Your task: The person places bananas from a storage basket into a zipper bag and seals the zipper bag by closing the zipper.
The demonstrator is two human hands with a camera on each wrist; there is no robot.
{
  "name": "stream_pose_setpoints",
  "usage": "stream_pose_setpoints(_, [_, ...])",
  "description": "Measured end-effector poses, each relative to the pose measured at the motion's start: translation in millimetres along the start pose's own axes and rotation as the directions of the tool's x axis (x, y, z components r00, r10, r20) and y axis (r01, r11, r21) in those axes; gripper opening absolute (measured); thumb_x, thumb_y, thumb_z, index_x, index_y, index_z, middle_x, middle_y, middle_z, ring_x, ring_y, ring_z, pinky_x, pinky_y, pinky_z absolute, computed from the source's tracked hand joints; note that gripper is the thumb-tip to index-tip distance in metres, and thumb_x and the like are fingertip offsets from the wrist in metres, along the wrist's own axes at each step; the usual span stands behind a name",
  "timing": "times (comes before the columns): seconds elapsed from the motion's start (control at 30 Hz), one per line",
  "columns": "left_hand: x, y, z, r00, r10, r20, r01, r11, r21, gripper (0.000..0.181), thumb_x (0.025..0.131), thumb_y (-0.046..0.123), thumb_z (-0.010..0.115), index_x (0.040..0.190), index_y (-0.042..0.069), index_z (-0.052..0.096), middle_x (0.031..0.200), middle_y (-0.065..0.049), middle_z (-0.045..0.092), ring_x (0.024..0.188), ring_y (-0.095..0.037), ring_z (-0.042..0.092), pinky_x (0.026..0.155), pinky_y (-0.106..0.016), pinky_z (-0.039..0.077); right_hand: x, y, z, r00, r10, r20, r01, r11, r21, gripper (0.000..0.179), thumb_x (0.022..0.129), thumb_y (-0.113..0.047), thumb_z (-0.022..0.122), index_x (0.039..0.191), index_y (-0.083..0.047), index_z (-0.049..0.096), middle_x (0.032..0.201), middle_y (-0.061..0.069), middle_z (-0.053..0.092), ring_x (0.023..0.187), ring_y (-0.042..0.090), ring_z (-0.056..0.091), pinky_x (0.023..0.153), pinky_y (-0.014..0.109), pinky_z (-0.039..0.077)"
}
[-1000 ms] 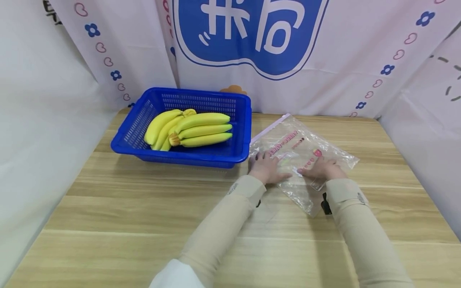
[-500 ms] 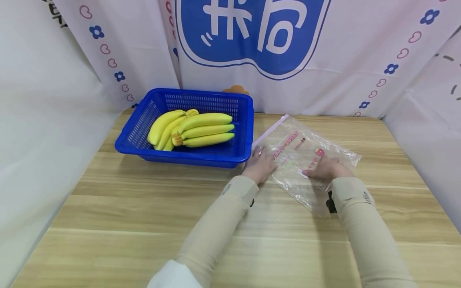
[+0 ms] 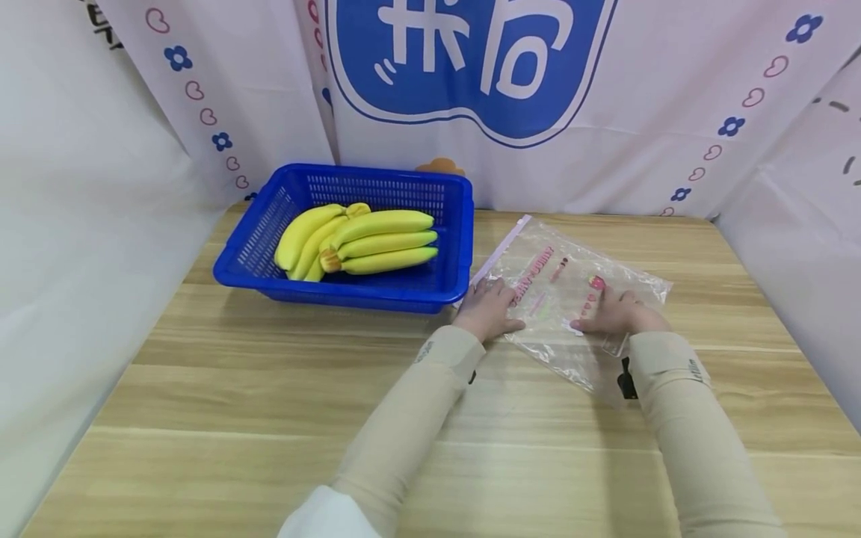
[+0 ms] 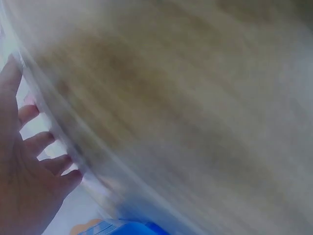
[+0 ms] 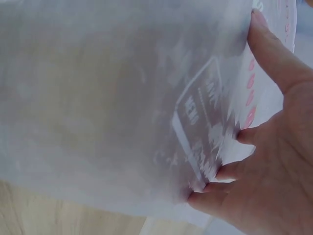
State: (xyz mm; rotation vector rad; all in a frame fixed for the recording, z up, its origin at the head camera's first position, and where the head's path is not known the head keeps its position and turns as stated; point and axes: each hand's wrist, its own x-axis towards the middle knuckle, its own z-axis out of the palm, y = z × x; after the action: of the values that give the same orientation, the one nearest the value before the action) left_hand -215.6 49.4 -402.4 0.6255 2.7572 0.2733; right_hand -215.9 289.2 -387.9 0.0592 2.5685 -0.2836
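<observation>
A clear zip bag (image 3: 538,340) with pink printing lies flat on the wooden table, its pale pink zip edge (image 3: 501,248) toward the back left. My left hand (image 3: 486,308) rests on the bag's left part near the zip edge, fingers spread and thumb out to the right. On the bag's right part my right hand (image 3: 622,312) presses with its fingers spread and the thumb beside a small white print. In the right wrist view, the fingertips of the right hand (image 5: 274,161) touch the film beside a white-outlined printed label (image 5: 198,122).
A blue plastic basket (image 3: 346,297) stands just left of the bag, close to my left hand. Inside it lie yellow bananas (image 3: 386,237) in two bunches. A white printed cloth (image 3: 551,175) hangs behind the table.
My hands have moved farther apart, the left one leftward and the right one rightward. The bag between them lies more spread out, and its front corner has shifted to the right.
</observation>
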Motion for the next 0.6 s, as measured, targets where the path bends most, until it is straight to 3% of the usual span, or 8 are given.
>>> stream_pose_setpoints(0.1, [0.3,-1.1,-3.5,1.0,0.027,0.006,-0.027,1.0,-0.002,0.052,0.091,0.048,0.058,0.135,0.021,0.051,0.148,-0.004,0.042,0.141,-0.03,0.033,0.116,-0.045,0.029,1.0,3.2,0.6,1.0,-0.002,-0.008,0.002,1.0,0.01,0.123,0.075,-0.069,0.062,0.143,0.018,0.008,0.13,0.05,0.025,0.121,0.062,0.033,0.103,0.067,0.032])
stream_pose_setpoints(0.23, [1.1,-3.2,-8.7,0.996,0.082,0.027,-0.083,0.996,0.024,0.048,0.09,0.041,0.061,0.132,0.021,0.055,0.136,-0.003,0.052,0.13,-0.025,0.045,0.11,-0.04,0.037,-0.6,3.8,-0.1,1.0,-0.012,-0.003,0.012,1.0,0.012,0.119,0.079,-0.063,0.063,0.143,0.018,0.006,0.131,0.05,0.023,0.122,0.064,0.03,0.103,0.069,0.03])
stream_pose_setpoints(0.6, [5.7,-4.4,-6.8,0.996,0.08,0.049,-0.084,0.993,0.087,0.053,0.087,0.045,0.061,0.135,0.023,0.052,0.136,-0.001,0.053,0.124,-0.024,0.049,0.106,-0.038,0.04,1.0,4.9,0.2,0.999,-0.024,-0.025,0.026,0.998,0.057,0.113,0.082,-0.055,0.066,0.143,0.019,0.007,0.135,0.05,0.02,0.124,0.063,0.026,0.104,0.07,0.027])
